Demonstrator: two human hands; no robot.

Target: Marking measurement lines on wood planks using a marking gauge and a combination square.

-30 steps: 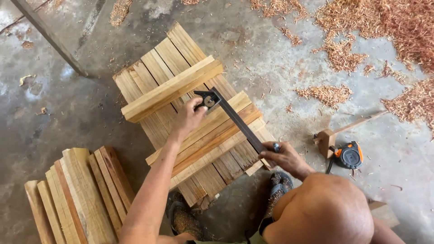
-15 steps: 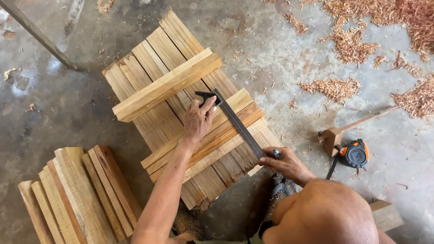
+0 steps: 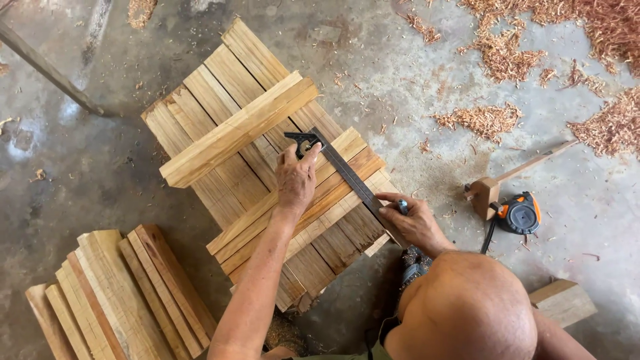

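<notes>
I see my left hand pressing flat, fingers together, on the head end of a dark metal combination square with a long steel blade, which lies diagonally across a stack of pale wooden slats. My right hand pinches the blade's near end, fingers closed around it along with what looks like a small pencil. I judge the square stiff, fairly light and smooth enough to slide on the wood, so the head by my left fingertips is the firm place to hold it. Beyond my right fingers an orange tape measure sits on the grey concrete floor, strewn with reddish wood shavings.
</notes>
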